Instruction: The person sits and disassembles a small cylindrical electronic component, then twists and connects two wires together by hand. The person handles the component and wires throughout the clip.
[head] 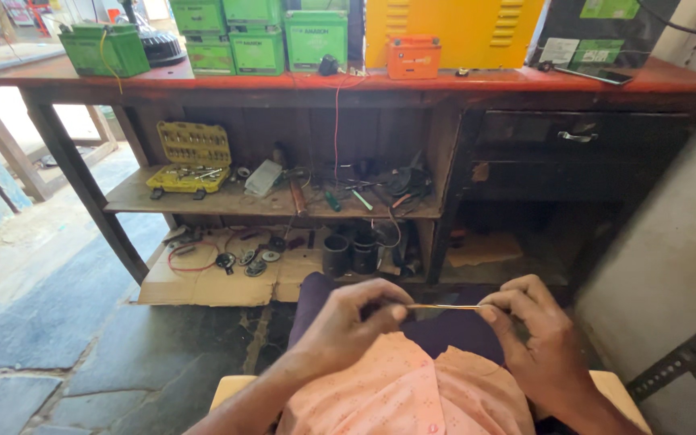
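— What stands on the counter [203,80] across the upper part of the frame?
— Green boxes [258,36] at upper left, a small orange box [413,57] at the middle, a yellow cabinet [453,24] behind it.
— And the shelf [227,203] beneath?
— A yellow socket set [192,157] at its left, loose tools [364,193] toward the right.
— The floor [82,322]?
— Flattened cardboard [211,282] with discs and two dark cups [350,252].

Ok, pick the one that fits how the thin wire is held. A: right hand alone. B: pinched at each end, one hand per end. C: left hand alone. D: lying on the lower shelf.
B: the left hand pinches one end of the wire and the right hand pinches the other, with the wire stretched level between them above the lap.
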Demonstrator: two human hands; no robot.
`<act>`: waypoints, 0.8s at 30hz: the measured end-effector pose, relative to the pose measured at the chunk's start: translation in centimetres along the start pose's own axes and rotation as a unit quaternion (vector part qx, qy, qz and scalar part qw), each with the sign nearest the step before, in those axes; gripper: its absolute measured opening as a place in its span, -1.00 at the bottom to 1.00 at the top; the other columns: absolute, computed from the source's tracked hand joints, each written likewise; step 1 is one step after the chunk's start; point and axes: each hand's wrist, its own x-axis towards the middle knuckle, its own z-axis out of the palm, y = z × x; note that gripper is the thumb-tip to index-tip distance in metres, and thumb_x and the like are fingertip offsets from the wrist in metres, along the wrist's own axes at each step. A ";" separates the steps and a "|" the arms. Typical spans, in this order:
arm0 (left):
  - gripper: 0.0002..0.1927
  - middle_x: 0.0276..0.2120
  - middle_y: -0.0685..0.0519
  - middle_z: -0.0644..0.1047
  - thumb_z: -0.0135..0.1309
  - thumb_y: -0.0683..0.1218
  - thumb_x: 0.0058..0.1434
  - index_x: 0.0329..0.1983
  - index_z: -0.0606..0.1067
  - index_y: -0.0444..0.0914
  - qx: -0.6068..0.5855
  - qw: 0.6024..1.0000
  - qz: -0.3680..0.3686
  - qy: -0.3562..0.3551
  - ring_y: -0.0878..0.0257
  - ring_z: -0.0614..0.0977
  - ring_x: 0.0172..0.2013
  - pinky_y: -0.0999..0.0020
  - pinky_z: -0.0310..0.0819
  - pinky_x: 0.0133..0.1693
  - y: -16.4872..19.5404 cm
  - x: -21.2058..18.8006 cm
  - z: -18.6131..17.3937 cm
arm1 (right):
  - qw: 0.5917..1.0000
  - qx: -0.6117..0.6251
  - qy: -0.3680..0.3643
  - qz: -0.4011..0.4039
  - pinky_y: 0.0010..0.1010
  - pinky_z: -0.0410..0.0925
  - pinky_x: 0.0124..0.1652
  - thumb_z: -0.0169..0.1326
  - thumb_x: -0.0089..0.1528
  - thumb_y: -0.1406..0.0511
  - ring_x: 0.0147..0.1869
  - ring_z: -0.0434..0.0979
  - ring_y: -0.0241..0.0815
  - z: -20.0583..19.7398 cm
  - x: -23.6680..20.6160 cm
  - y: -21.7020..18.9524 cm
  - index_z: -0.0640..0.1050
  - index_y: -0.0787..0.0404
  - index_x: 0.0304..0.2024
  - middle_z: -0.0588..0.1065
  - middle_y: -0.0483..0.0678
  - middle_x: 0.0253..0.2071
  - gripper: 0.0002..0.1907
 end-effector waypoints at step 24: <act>-0.71 -0.29 0.07 0.65 0.25 -0.06 0.29 -0.04 0.61 -0.36 -0.112 0.987 -0.005 -0.114 0.42 0.63 -0.24 0.48 0.54 -0.14 -3.2 0.2 1.6 | 0.995 -0.038 -0.010 -0.089 -0.33 0.42 -0.38 0.24 0.14 0.36 -0.36 0.56 -0.14 0.9 -1.0 0.5 0.61 0.19 -0.29 0.46 -0.04 -0.29 -0.90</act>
